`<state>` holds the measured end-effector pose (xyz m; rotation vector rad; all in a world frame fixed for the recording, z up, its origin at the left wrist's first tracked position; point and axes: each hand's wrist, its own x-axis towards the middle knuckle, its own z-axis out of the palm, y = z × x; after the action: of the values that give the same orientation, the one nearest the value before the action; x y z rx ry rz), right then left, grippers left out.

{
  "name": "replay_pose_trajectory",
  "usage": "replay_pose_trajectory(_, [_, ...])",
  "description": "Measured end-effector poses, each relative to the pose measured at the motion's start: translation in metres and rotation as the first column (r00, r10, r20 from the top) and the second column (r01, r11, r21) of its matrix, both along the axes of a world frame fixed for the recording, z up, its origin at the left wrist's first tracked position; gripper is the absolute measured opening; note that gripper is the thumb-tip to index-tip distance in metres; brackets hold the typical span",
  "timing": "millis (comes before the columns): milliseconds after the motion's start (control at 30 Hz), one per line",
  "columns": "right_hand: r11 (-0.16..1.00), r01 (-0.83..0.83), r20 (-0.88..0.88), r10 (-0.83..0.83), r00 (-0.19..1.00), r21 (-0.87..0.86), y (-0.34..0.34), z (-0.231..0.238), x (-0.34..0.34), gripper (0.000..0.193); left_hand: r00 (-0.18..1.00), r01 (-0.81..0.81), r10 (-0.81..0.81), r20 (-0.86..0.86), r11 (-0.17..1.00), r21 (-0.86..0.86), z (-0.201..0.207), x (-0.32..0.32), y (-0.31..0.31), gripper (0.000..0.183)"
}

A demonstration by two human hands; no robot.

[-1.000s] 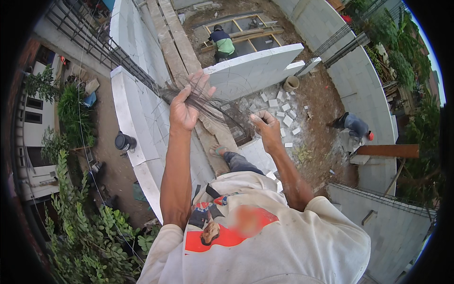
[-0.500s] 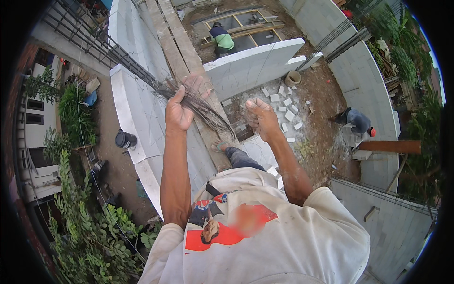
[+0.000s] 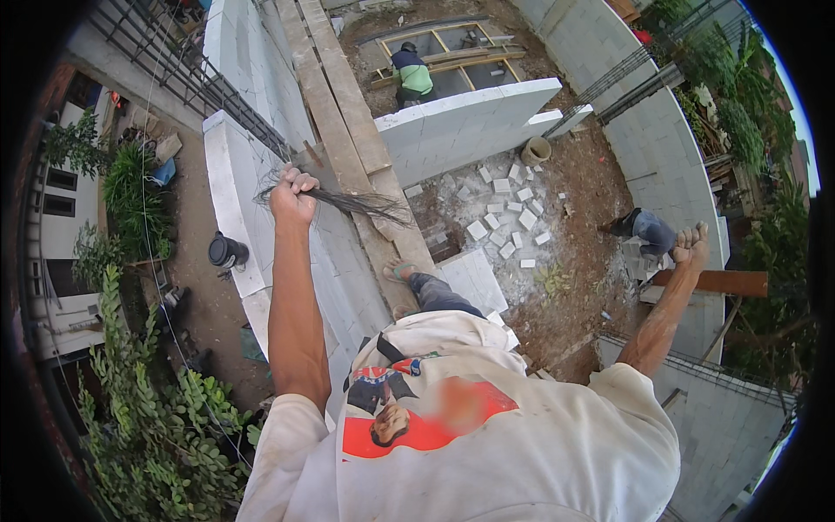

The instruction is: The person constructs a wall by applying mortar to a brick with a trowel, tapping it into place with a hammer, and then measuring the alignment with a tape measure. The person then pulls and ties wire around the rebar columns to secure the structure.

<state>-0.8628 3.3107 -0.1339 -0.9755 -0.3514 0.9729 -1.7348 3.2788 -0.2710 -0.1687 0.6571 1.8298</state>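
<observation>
I stand high up on a white block wall [image 3: 252,217] and look down past my white shirt. My left hand [image 3: 291,196] is stretched forward and closed around a bundle of thin dark wires [image 3: 365,205], whose loose ends fan out to the right over the wooden planks [image 3: 339,104]. My right hand [image 3: 693,245] is flung far out to the right in a closed fist, well apart from the bundle. Nothing is visible in that fist. My sandalled foot [image 3: 400,271] rests on the plank below.
Far below, a person in a green shirt [image 3: 410,74] bends over a framed pit, and another person [image 3: 648,230] crouches on the dirt. Loose white blocks [image 3: 504,217] and a bucket [image 3: 537,150] lie there. Rebar [image 3: 174,70], a black pot [image 3: 226,252] and bushes [image 3: 156,418] are at left.
Both hands were together at the wire bundle. My right hand has swung far out to the right as a fist; my left hand keeps hold of the bundle.
</observation>
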Motion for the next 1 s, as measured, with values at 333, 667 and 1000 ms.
replay_pose_trajectory(333, [0.685, 0.686, 0.469, -0.703, 0.534, 0.246, -0.156, 0.302, 0.266, 0.028, 0.952, 0.193, -0.215, -0.220, 0.974, -0.119, -0.034, 0.017, 0.015, 0.023])
replay_pose_trajectory(667, [0.613, 0.614, 0.735, -0.079, 0.674, -0.497, -0.125, 0.045, 0.062, 0.016, 0.830, 0.307, -0.409, -0.379, 0.903, -0.301, -0.036, 0.042, 0.064, 0.026])
replay_pose_trajectory(1000, [0.244, 0.150, 0.254, 0.484, 0.837, -0.958, -0.115, -0.288, -0.158, 0.034, 0.344, 0.168, -0.760, -0.551, 0.627, -0.760, -0.136, 0.026, 0.198, 0.033])
